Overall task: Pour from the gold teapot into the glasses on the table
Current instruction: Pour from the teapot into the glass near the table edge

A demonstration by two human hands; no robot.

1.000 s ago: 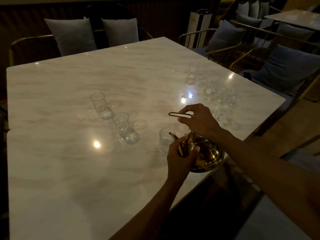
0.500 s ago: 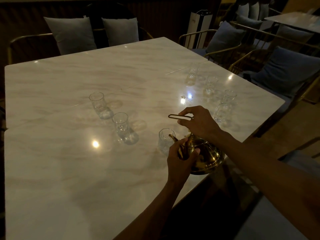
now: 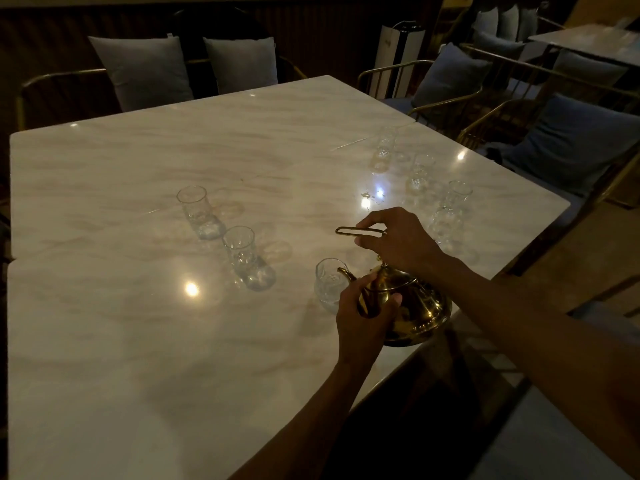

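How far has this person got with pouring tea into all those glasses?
Early stage, it seems. In hand: the right hand holds the gold teapot by its handle, the left hand steadies it, spout at the nearest clear glass. The other glasses show no obvious tea, though dim light makes that uncertain; they look left to fill.

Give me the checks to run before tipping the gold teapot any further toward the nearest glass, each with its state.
1. Right hand grips the handle: ok.
2. Left hand steadies the gold teapot: ok.
3. Spout at the rim of the nearest glass: ok.
4. Nearest glass upright: ok.
5. Liquid flowing: cannot tell.
6. Teapot clear of the table edge: not ok, it overhangs.
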